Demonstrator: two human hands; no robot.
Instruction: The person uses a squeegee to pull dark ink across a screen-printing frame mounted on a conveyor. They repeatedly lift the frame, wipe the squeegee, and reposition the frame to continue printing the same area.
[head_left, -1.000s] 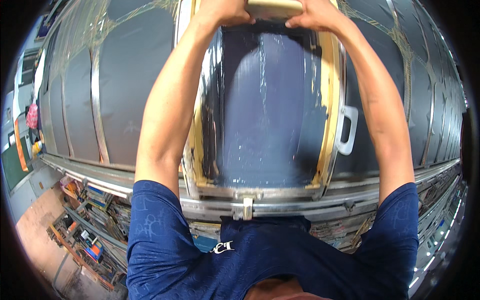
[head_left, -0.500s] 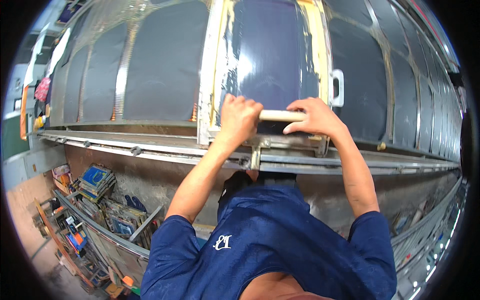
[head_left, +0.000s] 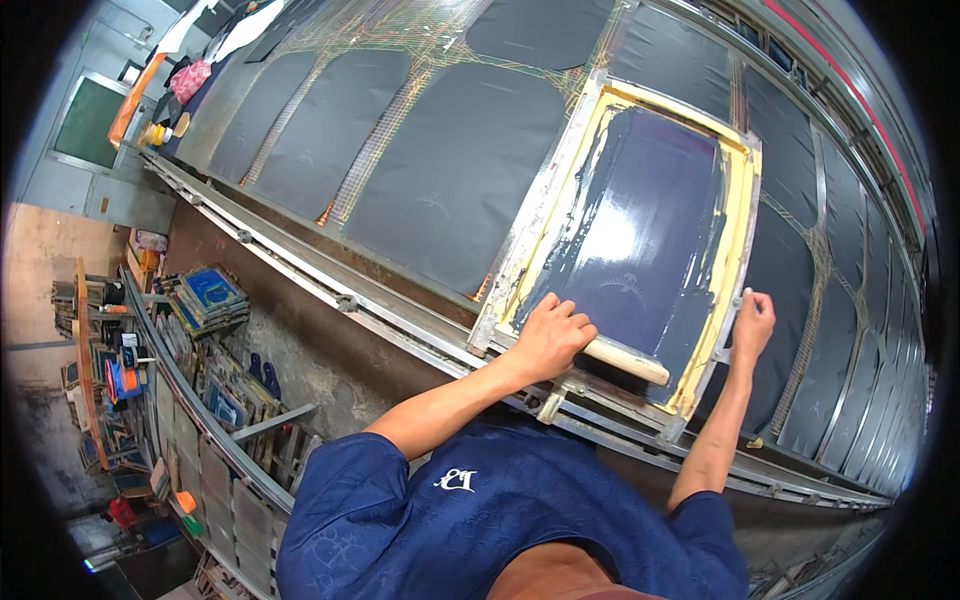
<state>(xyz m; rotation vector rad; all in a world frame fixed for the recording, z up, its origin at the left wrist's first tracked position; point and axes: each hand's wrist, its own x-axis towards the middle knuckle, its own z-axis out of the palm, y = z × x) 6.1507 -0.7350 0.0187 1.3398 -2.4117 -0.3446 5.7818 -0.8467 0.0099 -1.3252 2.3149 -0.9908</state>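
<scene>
A long printing table runs from the upper left of the frame to the lower right, covered in dark fabric panels; on it, right of centre, lies a wooden-framed printing screen (its mesh wet with dark ink). At the frame's lower edge the left hand is clenched around a wooden-handled squeegee; the right hand grips the screen's right rail.

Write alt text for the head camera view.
A person's left hand grips a wooden squeegee at the near end of an ink-coated printing screen, while the right hand holds the frame's right edge. Dark fabric panels line the long table.
</scene>
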